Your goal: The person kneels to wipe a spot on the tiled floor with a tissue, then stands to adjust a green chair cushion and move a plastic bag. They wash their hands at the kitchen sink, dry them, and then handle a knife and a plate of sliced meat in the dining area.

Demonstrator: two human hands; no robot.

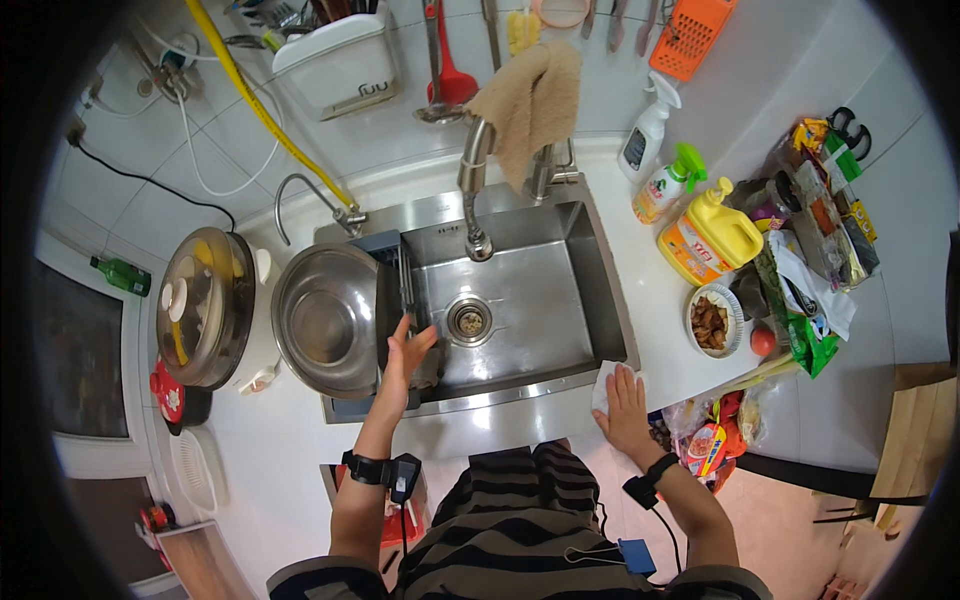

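Note:
My right hand lies flat on a white cloth or paper towel, pressing it against the counter at the sink's front right corner. Fingers apart and with nothing in them, my left hand hovers by the right rim of a stainless steel basin. The basin rests on a grey drain rack across the sink's left side; I cannot tell whether my left hand touches either. Bits of food waste sit in the drain strainer of the steel sink. A tan cloth hangs over the faucet.
Right of the sink stand spray bottles, a yellow detergent jug, a bowl of brown food and a red round item. A lidded electric pot is at the left. Food packages hang beside the counter's front right edge.

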